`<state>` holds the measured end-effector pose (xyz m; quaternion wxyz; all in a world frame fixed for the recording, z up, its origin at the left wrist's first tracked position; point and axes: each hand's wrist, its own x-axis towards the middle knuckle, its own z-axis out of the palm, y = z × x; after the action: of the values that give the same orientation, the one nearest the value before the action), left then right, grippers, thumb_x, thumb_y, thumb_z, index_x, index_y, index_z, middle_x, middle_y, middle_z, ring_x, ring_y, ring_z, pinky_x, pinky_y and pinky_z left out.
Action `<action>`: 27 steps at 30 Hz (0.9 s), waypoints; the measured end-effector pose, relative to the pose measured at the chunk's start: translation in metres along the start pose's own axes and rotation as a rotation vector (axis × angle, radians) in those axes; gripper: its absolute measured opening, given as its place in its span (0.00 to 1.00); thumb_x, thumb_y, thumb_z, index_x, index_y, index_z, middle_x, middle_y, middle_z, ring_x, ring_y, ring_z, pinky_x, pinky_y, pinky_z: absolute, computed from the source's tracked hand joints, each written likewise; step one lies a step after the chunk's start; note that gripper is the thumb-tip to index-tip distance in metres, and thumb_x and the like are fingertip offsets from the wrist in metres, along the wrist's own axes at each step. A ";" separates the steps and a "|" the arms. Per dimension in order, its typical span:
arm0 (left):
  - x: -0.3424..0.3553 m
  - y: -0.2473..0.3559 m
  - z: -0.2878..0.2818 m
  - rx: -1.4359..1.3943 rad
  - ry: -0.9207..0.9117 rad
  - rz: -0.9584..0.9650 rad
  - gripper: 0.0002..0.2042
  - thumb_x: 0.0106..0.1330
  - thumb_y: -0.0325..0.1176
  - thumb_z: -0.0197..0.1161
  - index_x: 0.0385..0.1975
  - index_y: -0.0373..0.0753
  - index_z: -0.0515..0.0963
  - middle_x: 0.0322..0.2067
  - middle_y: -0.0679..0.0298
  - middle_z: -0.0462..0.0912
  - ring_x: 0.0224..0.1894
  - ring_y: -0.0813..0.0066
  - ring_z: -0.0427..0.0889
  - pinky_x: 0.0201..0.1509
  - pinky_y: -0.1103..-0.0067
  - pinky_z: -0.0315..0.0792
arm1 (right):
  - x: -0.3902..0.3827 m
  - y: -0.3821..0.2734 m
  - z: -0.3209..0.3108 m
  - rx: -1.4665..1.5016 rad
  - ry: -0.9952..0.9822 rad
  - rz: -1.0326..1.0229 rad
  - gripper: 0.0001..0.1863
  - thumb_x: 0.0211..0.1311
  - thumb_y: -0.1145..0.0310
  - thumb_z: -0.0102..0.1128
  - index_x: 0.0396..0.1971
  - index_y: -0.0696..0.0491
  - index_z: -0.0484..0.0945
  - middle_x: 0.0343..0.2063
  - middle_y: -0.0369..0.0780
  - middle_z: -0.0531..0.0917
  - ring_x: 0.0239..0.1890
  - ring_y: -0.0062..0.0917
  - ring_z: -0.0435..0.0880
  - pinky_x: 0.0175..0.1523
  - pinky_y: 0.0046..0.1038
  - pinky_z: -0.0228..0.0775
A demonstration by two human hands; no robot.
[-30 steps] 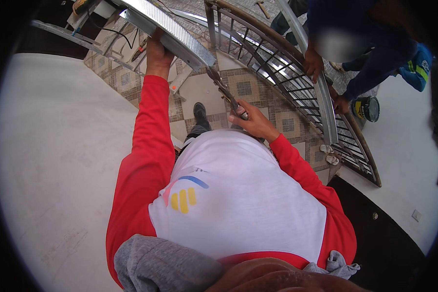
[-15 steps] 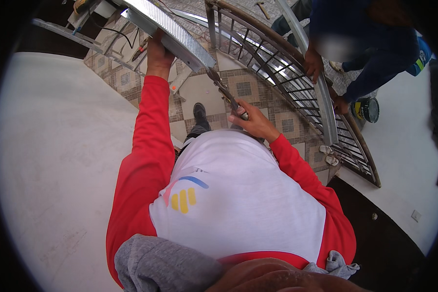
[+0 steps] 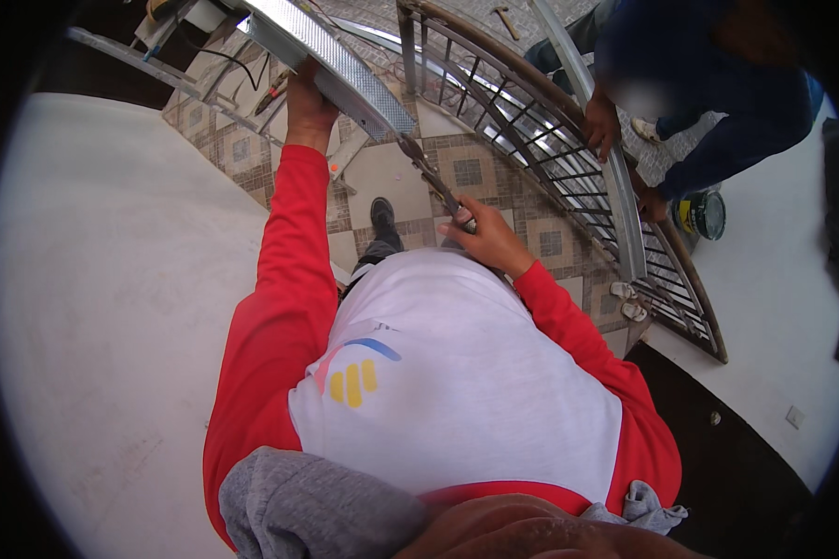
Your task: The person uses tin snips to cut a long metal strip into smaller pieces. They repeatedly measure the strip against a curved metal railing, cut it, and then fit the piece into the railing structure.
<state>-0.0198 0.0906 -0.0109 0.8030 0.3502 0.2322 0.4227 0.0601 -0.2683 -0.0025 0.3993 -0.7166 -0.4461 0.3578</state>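
Observation:
Up at the top of the view, my left hand (image 3: 312, 112) grips a dimpled silver metal channel (image 3: 359, 84) from below, its fingertips partly hidden behind it. My right hand (image 3: 483, 238), at the centre, is closed round the handles of metal snips (image 3: 429, 170). The head of the snips meets the lower end of the channel, near its corner; whether the jaws are closed on the metal is too small to tell.
A metal ladder (image 3: 121, 51) lies left of the channel. A curved railing (image 3: 494, 65) crosses the right, with a co-worker (image 3: 694, 98) holding a long metal channel (image 3: 625, 214) against it. A dark bucket (image 3: 701, 216), sandals (image 3: 625, 293) and a hammer (image 3: 505, 20) are nearby.
The view has shifted very slightly. The co-worker's body has moved a little, covering more of the blue item at the right. My hands, the snips and the channel look nearly the same.

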 end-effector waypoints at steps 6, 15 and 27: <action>-0.001 -0.002 -0.003 -0.025 0.015 -0.008 0.16 0.73 0.29 0.56 0.58 0.36 0.72 0.47 0.59 0.82 0.49 0.62 0.83 0.53 0.64 0.79 | 0.000 -0.002 0.000 0.003 0.019 0.057 0.22 0.62 0.61 0.72 0.46 0.62 0.78 0.30 0.43 0.83 0.33 0.30 0.80 0.45 0.33 0.74; -0.014 0.002 0.001 0.037 -0.017 -0.036 0.15 0.72 0.30 0.57 0.56 0.37 0.73 0.46 0.60 0.82 0.47 0.62 0.84 0.51 0.65 0.80 | 0.001 0.002 -0.018 0.068 -0.261 0.110 0.31 0.65 0.49 0.68 0.60 0.55 0.77 0.36 0.38 0.84 0.36 0.26 0.80 0.44 0.31 0.75; -0.017 0.007 0.006 0.046 0.012 -0.011 0.14 0.71 0.29 0.56 0.55 0.36 0.74 0.44 0.58 0.83 0.46 0.62 0.84 0.49 0.65 0.80 | 0.007 0.007 -0.021 0.093 -0.344 0.149 0.34 0.62 0.51 0.72 0.63 0.54 0.75 0.40 0.38 0.81 0.41 0.26 0.79 0.49 0.29 0.72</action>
<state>-0.0286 0.0769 0.0000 0.7957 0.3645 0.2486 0.4149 0.0827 -0.2694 -0.0006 0.3221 -0.6568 -0.4366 0.5237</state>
